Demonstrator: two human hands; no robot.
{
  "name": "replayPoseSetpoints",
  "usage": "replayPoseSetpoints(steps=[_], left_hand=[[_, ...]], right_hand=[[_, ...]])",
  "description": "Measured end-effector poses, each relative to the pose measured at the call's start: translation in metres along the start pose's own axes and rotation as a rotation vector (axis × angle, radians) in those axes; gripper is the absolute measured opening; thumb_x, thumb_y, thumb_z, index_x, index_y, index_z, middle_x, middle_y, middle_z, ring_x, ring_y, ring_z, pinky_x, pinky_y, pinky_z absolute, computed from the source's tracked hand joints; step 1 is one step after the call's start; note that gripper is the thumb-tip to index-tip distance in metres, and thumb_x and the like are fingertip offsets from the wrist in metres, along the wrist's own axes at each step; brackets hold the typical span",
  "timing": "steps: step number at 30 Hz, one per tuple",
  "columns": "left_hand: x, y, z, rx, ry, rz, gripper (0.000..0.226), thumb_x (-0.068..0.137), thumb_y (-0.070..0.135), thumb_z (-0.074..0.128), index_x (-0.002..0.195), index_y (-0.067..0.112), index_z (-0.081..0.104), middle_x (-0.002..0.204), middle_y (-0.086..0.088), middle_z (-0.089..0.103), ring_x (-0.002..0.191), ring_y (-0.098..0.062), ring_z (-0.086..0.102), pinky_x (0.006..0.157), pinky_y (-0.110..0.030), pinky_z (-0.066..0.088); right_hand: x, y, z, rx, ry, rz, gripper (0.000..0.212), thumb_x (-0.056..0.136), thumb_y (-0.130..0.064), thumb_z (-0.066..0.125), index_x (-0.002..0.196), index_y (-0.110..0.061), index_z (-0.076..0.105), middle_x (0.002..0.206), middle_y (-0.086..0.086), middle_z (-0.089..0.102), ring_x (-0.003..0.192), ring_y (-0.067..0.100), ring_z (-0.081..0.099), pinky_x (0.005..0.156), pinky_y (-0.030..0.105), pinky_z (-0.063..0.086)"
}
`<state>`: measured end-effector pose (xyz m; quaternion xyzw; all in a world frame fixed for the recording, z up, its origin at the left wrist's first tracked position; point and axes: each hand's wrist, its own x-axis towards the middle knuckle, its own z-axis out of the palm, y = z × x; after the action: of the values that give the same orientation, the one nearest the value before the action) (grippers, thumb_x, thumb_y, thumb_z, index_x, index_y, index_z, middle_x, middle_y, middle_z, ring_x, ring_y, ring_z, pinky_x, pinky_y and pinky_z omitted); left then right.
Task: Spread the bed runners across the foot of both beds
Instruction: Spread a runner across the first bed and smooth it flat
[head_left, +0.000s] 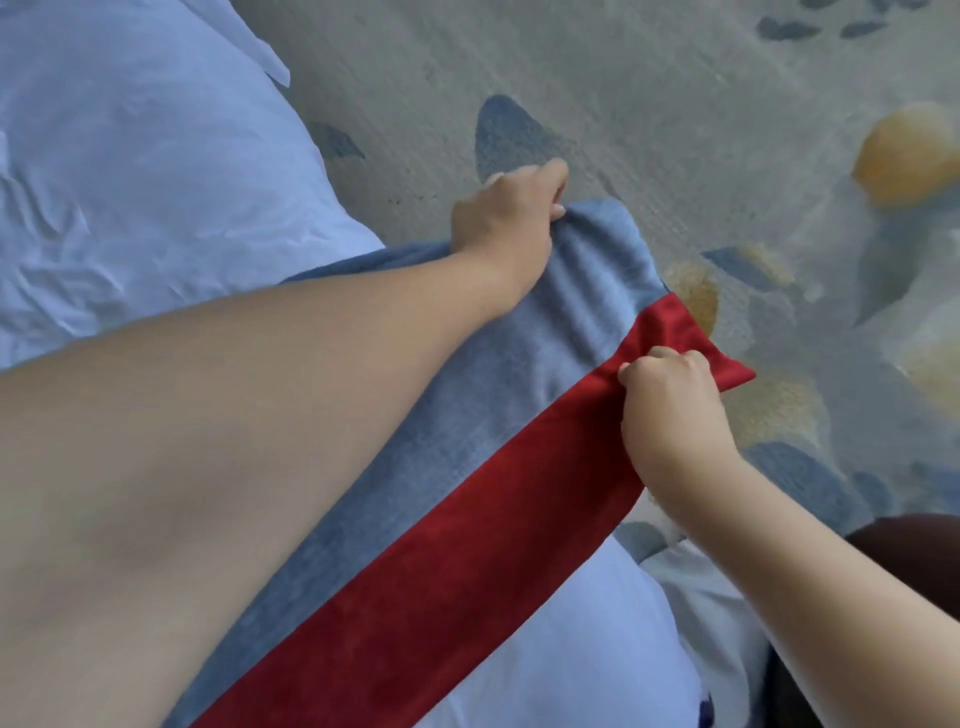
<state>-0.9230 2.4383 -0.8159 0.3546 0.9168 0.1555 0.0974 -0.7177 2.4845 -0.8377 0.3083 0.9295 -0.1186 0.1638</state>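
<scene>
Both hands, left hand (501, 218) and right hand (670, 405), are being closed on the bed runner's (467, 441) end corners, seemingly so it is being kept taut over the bed's (130, 171) edge.

1. We see our bare left hand (501, 218), nothing on wrist or fingers.
2. Our bare right hand (670, 410) likewise carries no ring, watch or glove.
3. Both forearms are uncovered; no sleeve reaches into view.
4. Short, unpainted fingernails show.

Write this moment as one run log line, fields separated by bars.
stage: spreading | left hand: gripping blue corner | right hand: gripping red band | bed runner: across white bed, end over carpet
</scene>
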Motion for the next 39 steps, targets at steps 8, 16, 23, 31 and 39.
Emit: replayPoseSetpoints(steps=[8, 16, 23, 31, 39], left_hand=[[-0.025, -0.031, 0.055, 0.312, -0.536, -0.046, 0.035, 0.1, 0.043, 0.054, 0.126, 0.02, 0.059, 0.134, -0.011, 0.058, 0.127, -0.035, 0.055, 0.103, -0.047, 0.043], [-0.099, -0.117, 0.024, 0.516, -0.506, 0.089, 0.048, 0.104, 0.048, 0.031, 0.141, 0.028, 0.053, 0.149, -0.004, 0.05, 0.143, -0.024, 0.038, 0.123, -0.045, 0.011], [-0.139, -0.15, -0.015, 0.466, -0.419, 0.065, 0.07, 0.093, 0.065, 0.015, 0.147, 0.036, 0.048, 0.161, -0.004, 0.038, 0.152, -0.029, 0.026, 0.123, -0.047, 0.019], [-0.193, -0.188, -0.029, 0.278, -0.259, -0.287, 0.061, 0.104, 0.057, 0.024, 0.158, 0.047, -0.003, 0.171, 0.004, -0.008, 0.157, -0.031, -0.005, 0.126, -0.044, 0.007], [-0.262, -0.302, -0.081, 0.18, -0.279, -0.664, 0.059, 0.102, 0.064, 0.011, 0.156, 0.051, -0.007, 0.169, 0.015, -0.014, 0.156, -0.035, -0.006, 0.12, -0.056, 0.02]], right_hand=[[-0.009, -0.019, 0.01, -0.092, -0.227, 0.031, 0.027, 0.084, -0.006, 0.05, 0.102, -0.02, 0.064, 0.105, 0.005, 0.057, 0.111, 0.032, 0.046, 0.101, 0.047, 0.032], [-0.037, -0.071, 0.061, 0.032, -0.182, -0.144, 0.037, 0.088, -0.017, 0.04, 0.121, -0.03, 0.054, 0.107, -0.001, 0.066, 0.105, 0.028, 0.055, 0.099, 0.05, 0.023], [-0.032, -0.129, 0.06, 0.075, 0.074, -0.275, 0.053, 0.095, -0.034, 0.038, 0.143, -0.015, 0.053, 0.108, 0.003, 0.072, 0.094, 0.033, 0.069, 0.094, 0.052, 0.047], [-0.004, -0.22, 0.032, 0.132, 0.089, -0.552, 0.056, 0.082, -0.015, 0.052, 0.137, -0.025, 0.058, 0.127, 0.004, 0.062, 0.099, 0.034, 0.062, 0.083, 0.043, 0.049], [0.039, -0.34, 0.006, -0.028, -0.002, -0.474, 0.063, 0.099, -0.023, 0.047, 0.155, -0.029, 0.019, 0.082, 0.005, 0.057, 0.065, 0.025, 0.049, 0.047, 0.032, 0.028]])
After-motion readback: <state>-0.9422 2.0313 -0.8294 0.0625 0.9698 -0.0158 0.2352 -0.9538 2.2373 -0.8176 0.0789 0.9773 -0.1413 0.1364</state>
